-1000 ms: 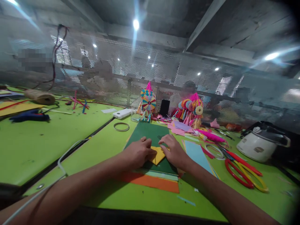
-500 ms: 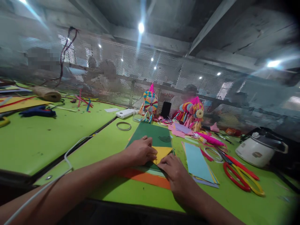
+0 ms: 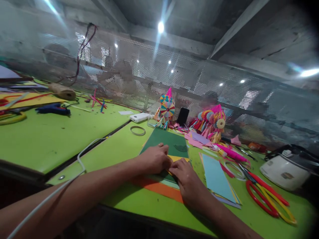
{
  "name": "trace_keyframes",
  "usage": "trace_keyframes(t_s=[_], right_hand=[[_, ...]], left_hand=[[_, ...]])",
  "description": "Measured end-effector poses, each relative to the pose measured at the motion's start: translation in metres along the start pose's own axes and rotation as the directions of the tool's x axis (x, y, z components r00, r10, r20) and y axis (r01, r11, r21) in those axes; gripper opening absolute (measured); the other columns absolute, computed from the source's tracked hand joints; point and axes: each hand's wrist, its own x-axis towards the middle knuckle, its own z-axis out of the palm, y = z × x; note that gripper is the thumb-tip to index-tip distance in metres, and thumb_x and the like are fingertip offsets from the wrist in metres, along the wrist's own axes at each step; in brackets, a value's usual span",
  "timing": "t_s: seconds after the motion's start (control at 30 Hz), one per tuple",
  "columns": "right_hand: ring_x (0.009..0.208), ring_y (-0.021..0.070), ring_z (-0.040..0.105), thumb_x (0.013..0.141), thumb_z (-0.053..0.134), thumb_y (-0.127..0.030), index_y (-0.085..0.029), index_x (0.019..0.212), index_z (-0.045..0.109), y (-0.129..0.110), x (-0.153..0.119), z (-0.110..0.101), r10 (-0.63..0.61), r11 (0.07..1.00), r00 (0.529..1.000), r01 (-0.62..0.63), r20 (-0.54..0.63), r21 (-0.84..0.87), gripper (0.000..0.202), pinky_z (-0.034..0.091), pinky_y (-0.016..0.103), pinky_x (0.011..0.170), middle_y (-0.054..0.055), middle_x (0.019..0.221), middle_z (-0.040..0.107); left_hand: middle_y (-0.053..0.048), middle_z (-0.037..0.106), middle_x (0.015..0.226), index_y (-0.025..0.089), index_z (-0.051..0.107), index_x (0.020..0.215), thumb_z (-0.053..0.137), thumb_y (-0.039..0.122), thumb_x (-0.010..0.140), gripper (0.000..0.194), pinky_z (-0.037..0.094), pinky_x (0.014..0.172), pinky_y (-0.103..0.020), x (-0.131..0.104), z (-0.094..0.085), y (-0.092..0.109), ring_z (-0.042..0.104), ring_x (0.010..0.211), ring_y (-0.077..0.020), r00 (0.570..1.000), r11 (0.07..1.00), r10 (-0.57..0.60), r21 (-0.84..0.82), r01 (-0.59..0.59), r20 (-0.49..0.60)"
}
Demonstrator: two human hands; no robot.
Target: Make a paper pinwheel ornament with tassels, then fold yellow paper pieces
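A piece of yellow paper (image 3: pixel 179 159) lies on a dark green sheet (image 3: pixel 165 141), mostly covered by my hands. My left hand (image 3: pixel 157 160) bends its fingers down onto the yellow paper from the left. From the right, my right hand (image 3: pixel 184 176) pinches the same paper, its fingertips close against those of the left. Both hands are closed, and the paper's edge between them is hidden. Beneath the green sheet, an orange sheet (image 3: pixel 161 190) sticks out toward me. Light blue paper strips (image 3: pixel 218 177) are stacked right of my right hand.
Red and yellow-handled scissors (image 3: pixel 264 199) lie at the right, near a white rice-cooker-like pot (image 3: pixel 284 171). Colourful paper ornaments (image 3: pixel 167 109) and a phone (image 3: pixel 183 117) stand at the back. A white cable (image 3: pixel 81 159) crosses my left forearm. A blue glue gun (image 3: pixel 53 109) lies at the left.
My hands have come closer together over the yellow paper, and less of it shows. The whole view has shifted, so things appear farther right.
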Motion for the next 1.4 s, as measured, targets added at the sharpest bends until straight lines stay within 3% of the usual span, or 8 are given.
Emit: trace_keyframes(t_s=[0.17, 0.43, 0.57, 0.7, 0.83, 1.0, 1.23, 1.4], right_hand=[[0.088, 0.0208, 0.045, 0.081, 0.045, 0.001, -0.016, 0.096, 0.061, -0.004, -0.011, -0.001, -0.051, 0.997, 0.998, 0.052, -0.023, 0.05, 0.028, 0.037, 0.036, 0.075, 0.008, 0.093, 0.056], [0.084, 0.0192, 0.048, 0.084, 0.036, 0.0, -0.017, 0.086, 0.059, 0.01, -0.006, -0.006, -0.013, 0.975, 0.966, 0.07, -0.259, 0.211, 0.029, 0.041, 0.036, 0.075, 0.007, 0.084, 0.056], [0.09, 0.0213, 0.047, 0.079, 0.039, 0.003, -0.017, 0.095, 0.061, 0.019, 0.0, -0.011, -0.064, 0.989, 0.991, 0.08, -0.121, 0.127, 0.034, 0.042, 0.039, 0.079, 0.009, 0.092, 0.058], [0.09, 0.0218, 0.047, 0.082, 0.042, -0.001, -0.017, 0.103, 0.061, 0.016, -0.013, -0.011, -0.079, 0.996, 0.997, 0.079, 0.003, 0.049, 0.033, 0.043, 0.038, 0.077, 0.01, 0.096, 0.057], [0.097, 0.0224, 0.047, 0.087, 0.043, -0.006, -0.019, 0.115, 0.056, 0.007, -0.026, -0.008, -0.073, 0.997, 0.997, 0.073, -0.016, -0.001, 0.033, 0.042, 0.04, 0.082, 0.011, 0.105, 0.056], [0.105, 0.0229, 0.045, 0.085, 0.047, -0.008, -0.019, 0.122, 0.052, 0.003, -0.025, -0.008, -0.079, 0.991, 0.997, 0.08, 0.013, -0.104, 0.038, 0.036, 0.041, 0.091, 0.011, 0.113, 0.055], [0.099, 0.019, 0.05, 0.085, 0.046, -0.009, -0.019, 0.109, 0.062, 0.026, -0.017, -0.02, 0.127, 0.98, 0.991, -0.117, 0.05, -0.161, 0.03, 0.034, 0.034, 0.091, 0.007, 0.105, 0.06], [0.094, 0.0191, 0.052, 0.089, 0.044, -0.015, -0.017, 0.096, 0.066, 0.043, -0.013, -0.018, 0.22, 0.957, 0.975, -0.222, -0.028, -0.186, 0.023, 0.037, 0.032, 0.084, 0.008, 0.097, 0.062]], left_hand=[[-0.004, 0.05, 0.086, 0.026, 0.068, 0.082, 0.048, 0.033, 0.085, 0.021, 0.037, 0.082, -0.031, -0.001, -0.001, 0.002, 0.046, 0.076, -0.0166, 1.0, 0.999, -0.03, 0.015, 0.03, -0.006], [-0.005, 0.05, 0.085, 0.028, 0.068, 0.081, 0.048, 0.034, 0.086, 0.021, 0.038, 0.072, -0.029, -0.002, -0.004, 0.004, 0.046, 0.079, -0.019, 0.999, 0.998, -0.035, 0.045, 0.036, -0.017], [-0.005, 0.051, 0.085, 0.028, 0.068, 0.082, 0.047, 0.031, 0.086, 0.022, 0.038, 0.071, -0.028, -0.002, -0.002, 0.004, 0.047, 0.078, -0.0178, 0.999, 0.999, -0.029, 0.032, 0.03, -0.039], [-0.004, 0.053, 0.086, 0.026, 0.067, 0.076, 0.048, 0.03, 0.086, 0.022, 0.038, 0.073, -0.029, -0.001, -0.001, 0.007, 0.048, 0.077, -0.017, 0.999, 0.999, -0.02, 0.035, 0.021, -0.036], [-0.005, 0.054, 0.088, 0.024, 0.066, 0.079, 0.054, 0.041, 0.082, 0.021, 0.039, 0.068, -0.029, -0.001, -0.004, 0.013, 0.049, 0.084, -0.0204, 0.999, 0.999, -0.03, 0.017, 0.03, -0.02], [-0.005, 0.055, 0.088, 0.022, 0.065, 0.077, 0.05, 0.037, 0.085, 0.022, 0.04, 0.071, -0.03, -0.002, -0.008, 0.017, 0.05, 0.083, -0.0195, 1.0, 1.0, -0.028, -0.004, 0.028, -0.007], [-0.006, 0.055, 0.084, 0.022, 0.066, 0.075, 0.05, 0.036, 0.085, 0.023, 0.041, 0.072, -0.03, 0.002, -0.012, 0.018, 0.05, 0.082, -0.0192, 0.999, 1.0, -0.031, -0.008, 0.031, 0.009], [-0.006, 0.056, 0.085, 0.021, 0.067, 0.076, 0.054, 0.037, 0.083, 0.022, 0.042, 0.077, -0.031, 0.002, -0.012, 0.017, 0.052, 0.081, -0.0182, 1.0, 1.0, -0.012, 0.005, 0.012, 0.002]])
